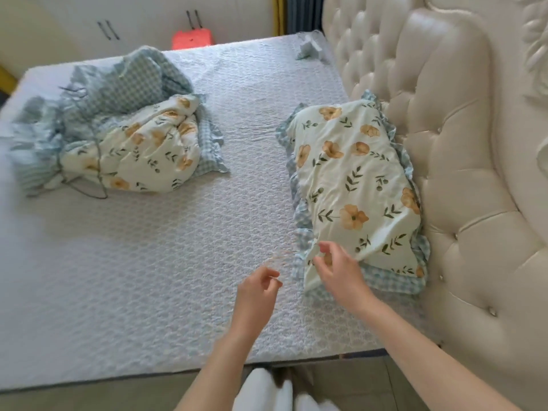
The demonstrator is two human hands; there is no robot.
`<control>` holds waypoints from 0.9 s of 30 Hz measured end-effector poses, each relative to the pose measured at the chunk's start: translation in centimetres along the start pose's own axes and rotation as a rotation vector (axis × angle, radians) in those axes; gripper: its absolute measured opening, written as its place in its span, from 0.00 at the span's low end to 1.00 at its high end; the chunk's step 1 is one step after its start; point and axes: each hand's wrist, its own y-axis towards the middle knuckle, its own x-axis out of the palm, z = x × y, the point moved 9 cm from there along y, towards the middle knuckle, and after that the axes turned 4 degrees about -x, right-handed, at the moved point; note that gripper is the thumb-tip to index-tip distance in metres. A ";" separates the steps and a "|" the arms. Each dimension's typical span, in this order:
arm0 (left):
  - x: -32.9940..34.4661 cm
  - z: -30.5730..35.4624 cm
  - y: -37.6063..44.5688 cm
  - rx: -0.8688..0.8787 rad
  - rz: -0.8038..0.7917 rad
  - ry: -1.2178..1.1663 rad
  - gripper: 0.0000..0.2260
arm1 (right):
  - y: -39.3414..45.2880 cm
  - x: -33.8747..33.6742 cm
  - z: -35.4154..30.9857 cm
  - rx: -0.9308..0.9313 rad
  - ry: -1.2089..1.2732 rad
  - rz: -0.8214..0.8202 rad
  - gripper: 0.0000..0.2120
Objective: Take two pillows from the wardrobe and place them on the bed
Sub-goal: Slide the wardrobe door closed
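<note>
Head view, bed (178, 262) from above | pillows: two | one floral pillow (355, 188) under your right hand (338, 271), against the headboard (444, 143) | one crumpled pillow (139, 143) far beyond your left hand (258, 289) | right fingers loosely curled over the pillow's near corner, grip uncertain | left curled, pinching something thin, unclear.

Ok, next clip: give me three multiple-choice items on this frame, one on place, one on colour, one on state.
1. Where is the flat pillow?
A. by the headboard
B. on the floor
C. in the wardrobe

2. Flower colour on the pillow?
A. red
B. orange
C. purple

3. How is the bundle at the far left?
A. folded neatly
B. hanging
C. crumpled

A: its frill lies along the tufted headboard.
B: orange blooms, green leaves.
C: it sits bunched in a heap on the bed.
</note>
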 end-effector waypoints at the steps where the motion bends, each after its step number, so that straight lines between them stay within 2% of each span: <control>1: -1.4 -0.9 -1.3 -0.008 0.047 -0.004 0.07 | -0.6 0.7 -1.5 -0.039 -0.003 -0.012 0.18; 8: -10.2 -7.8 -10.8 -0.124 0.372 -0.160 0.10 | -5.2 7.8 -11.8 -0.326 0.005 -0.153 0.14; 17: -19.3 -18.8 -22.3 -0.310 0.709 -0.299 0.09 | -12.6 23.7 -20.7 -0.517 -0.103 -0.524 0.15; 27: -29.0 -34.8 -36.9 -0.714 1.018 -0.327 0.09 | -23.7 41.4 -30.2 -0.716 -0.163 -0.861 0.14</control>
